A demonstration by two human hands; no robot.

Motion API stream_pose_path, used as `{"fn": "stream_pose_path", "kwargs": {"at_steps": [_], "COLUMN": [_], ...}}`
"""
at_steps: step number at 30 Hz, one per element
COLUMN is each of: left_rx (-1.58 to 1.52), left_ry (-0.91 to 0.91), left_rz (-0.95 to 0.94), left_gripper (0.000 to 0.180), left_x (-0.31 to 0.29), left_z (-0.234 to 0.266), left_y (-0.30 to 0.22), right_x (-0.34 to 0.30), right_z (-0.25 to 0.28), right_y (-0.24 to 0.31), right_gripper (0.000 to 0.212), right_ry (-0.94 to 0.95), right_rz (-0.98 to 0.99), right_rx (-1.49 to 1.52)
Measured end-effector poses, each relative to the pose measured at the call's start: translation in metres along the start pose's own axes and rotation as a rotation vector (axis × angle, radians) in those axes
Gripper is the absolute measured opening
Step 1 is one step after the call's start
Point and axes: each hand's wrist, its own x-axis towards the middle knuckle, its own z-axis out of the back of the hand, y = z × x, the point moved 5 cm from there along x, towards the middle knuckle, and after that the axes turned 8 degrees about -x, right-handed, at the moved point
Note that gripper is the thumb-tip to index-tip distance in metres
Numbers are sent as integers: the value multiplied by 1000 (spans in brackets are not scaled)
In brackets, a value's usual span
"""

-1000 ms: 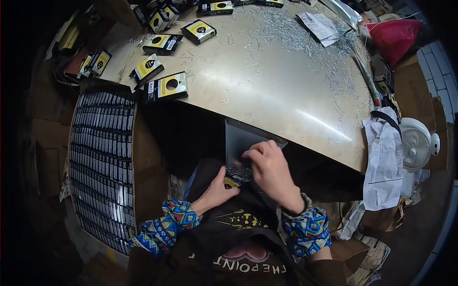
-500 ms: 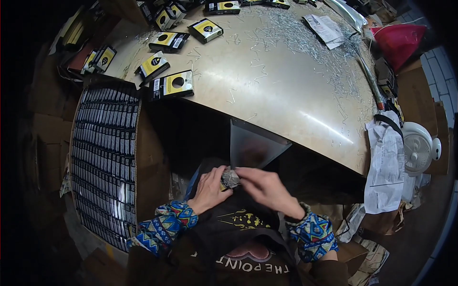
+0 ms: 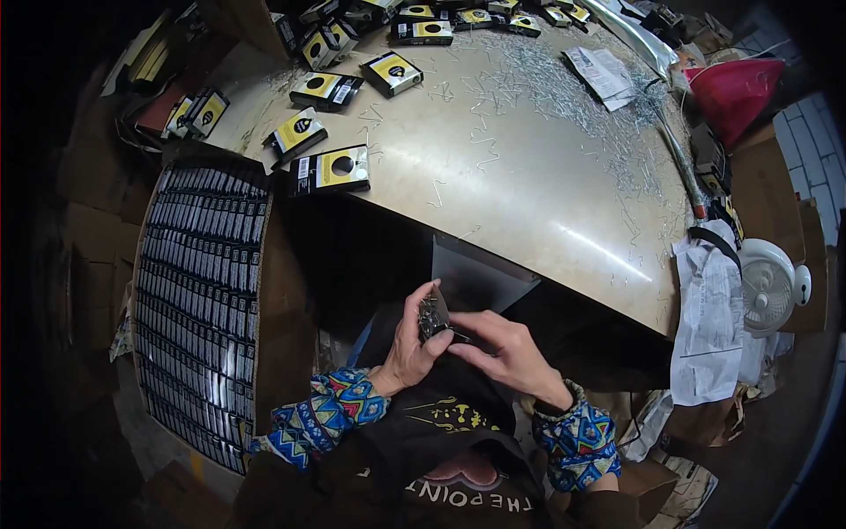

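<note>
In front of my body, below the table edge, my left hand (image 3: pixel 408 342) wraps round a small carton (image 3: pixel 431 312). Its upturned end shows dark, shiny contents, too small to make out. My right hand (image 3: pixel 508 350) meets it from the right, thumb and forefinger closed at a dark edge that looks like the carton's flap. On the table (image 3: pixel 529 185) above lie loose bent metal wire hooks (image 3: pixel 573 93), heaped toward the far right. Several black-and-yellow cartons (image 3: pixel 330 169) with round dark windows are scattered along its left and far sides.
A large cardboard box (image 3: pixel 198 317), packed with rows of dark cartons, stands at my left. Papers (image 3: pixel 708 317) hang over the table's right corner beside a white fan (image 3: pixel 770 285). A red-pink cone-shaped thing (image 3: pixel 734 95) sits at the far right.
My left hand has turned the carton more upright and raised it slightly, so its end with the shiny contents shows. My right fingers have shifted from its top to its right side.
</note>
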Motion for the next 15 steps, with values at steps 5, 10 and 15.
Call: {"fn": "stream_pose_path", "kwargs": {"at_steps": [5, 10, 15], "left_rx": [90, 427, 534], "left_ry": [75, 163, 184], "left_rz": [-49, -168, -255], "left_gripper": [86, 83, 92], "left_x": [7, 18, 21], "left_z": [-4, -13, -18], "left_y": [-18, -33, -37], "right_x": [-3, 6, 11], "right_z": [12, 21, 21], "right_y": [-3, 15, 0], "right_gripper": [17, 15, 17], "right_ry": [-76, -158, -140], "right_rz": [29, 103, -61], "right_rx": [-52, -176, -231]}}
